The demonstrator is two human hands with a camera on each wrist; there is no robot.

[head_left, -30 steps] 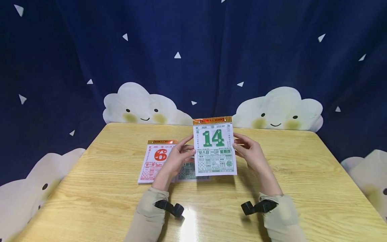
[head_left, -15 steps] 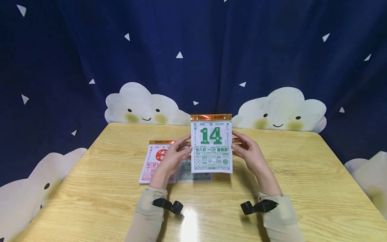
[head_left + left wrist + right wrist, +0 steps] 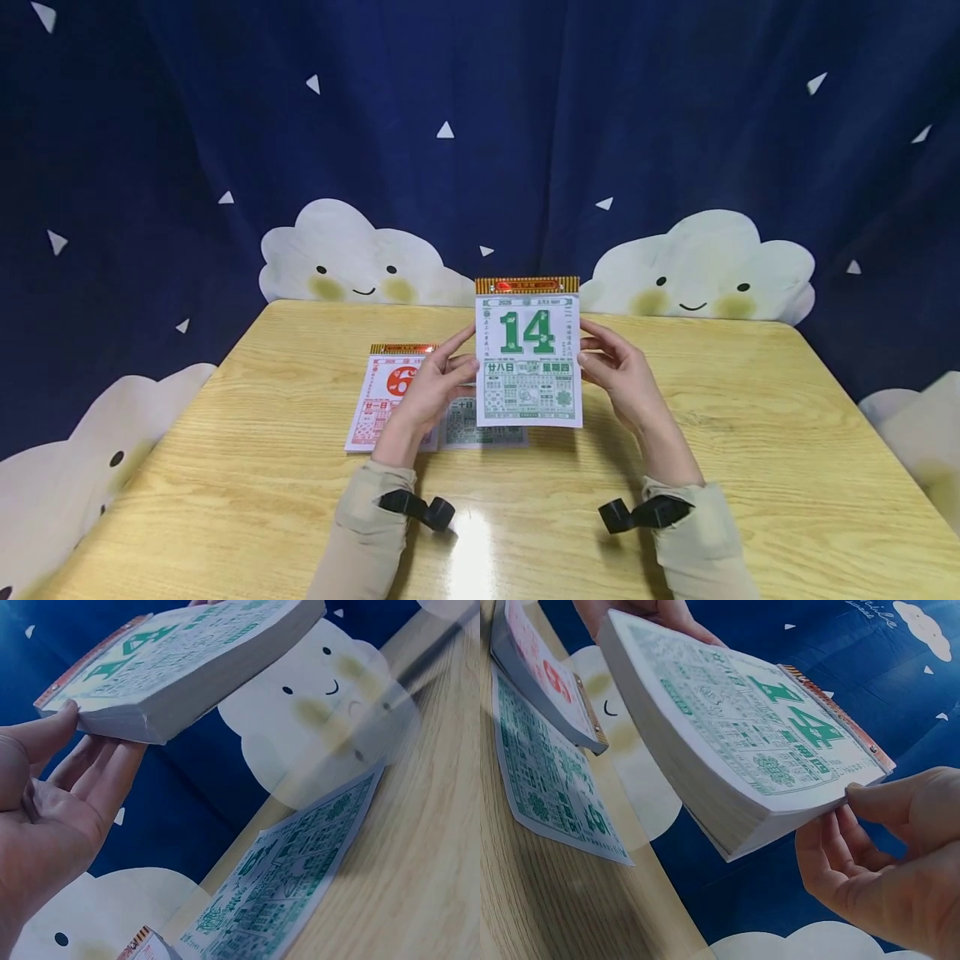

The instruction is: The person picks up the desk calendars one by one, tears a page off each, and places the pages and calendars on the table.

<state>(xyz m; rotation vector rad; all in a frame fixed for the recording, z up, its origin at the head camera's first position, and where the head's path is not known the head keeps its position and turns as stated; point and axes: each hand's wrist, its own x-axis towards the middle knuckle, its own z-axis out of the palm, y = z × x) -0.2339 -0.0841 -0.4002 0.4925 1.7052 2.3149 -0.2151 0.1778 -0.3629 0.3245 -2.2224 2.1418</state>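
A thick tear-off calendar (image 3: 528,354) with a green 14 and an orange-gold header is held up above the table, its front facing me. My left hand (image 3: 429,396) pinches its left edge; in the left wrist view, the thumb lies on the front and the fingers are behind. On the opposite edge, my right hand (image 3: 622,379) grips it the same way, thumb in front. Behind my left hand a second calendar (image 3: 367,412) with a red 6 lies on the table, partly covered. Beside it lies a loose green-printed sheet (image 3: 547,772), partly hidden in the head view.
The wooden table (image 3: 750,433) stretches to both sides and towards me. At its far edge hangs a dark blue curtain (image 3: 510,125) with white triangles and smiling clouds. Each wrist wears a black camera mount (image 3: 420,508) over its sleeve.
The held calendar has risen slightly and now stands straighter than a second ago, when it was a little tilted. Both hands keep their hold; the things on the table have not moved.
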